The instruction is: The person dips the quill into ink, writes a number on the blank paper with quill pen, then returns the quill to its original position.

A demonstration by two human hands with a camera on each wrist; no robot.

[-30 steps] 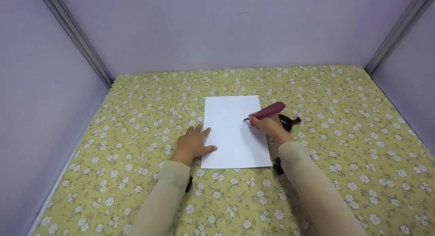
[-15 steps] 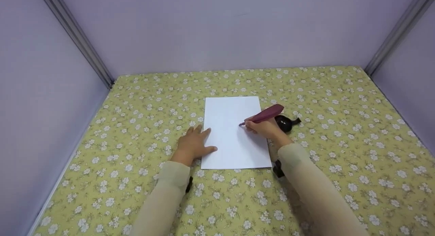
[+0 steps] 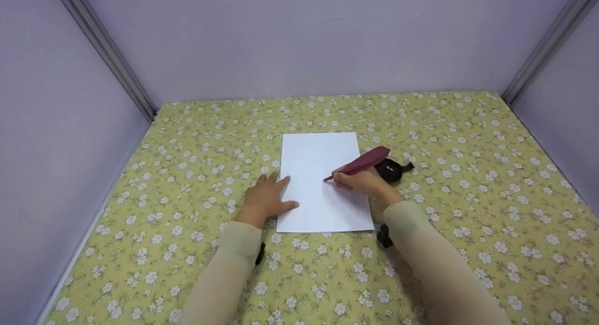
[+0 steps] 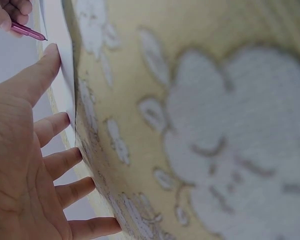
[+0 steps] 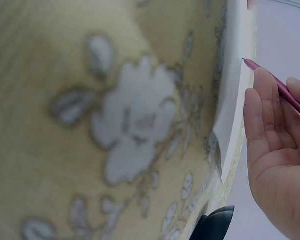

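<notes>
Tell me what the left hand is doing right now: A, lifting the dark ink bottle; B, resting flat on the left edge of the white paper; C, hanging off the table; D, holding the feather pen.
B: the left hand lies with straight fingers on the left edge of the white paper, while the right hand holds the feather pen.

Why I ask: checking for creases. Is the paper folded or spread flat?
Spread flat: the paper lies as one full rectangle on the tablecloth, no fold visible.

Beyond the sheet of paper the bench lay open to the back wall; only the dark ink bottle stood just right of the paper, blocking that flank.
</notes>
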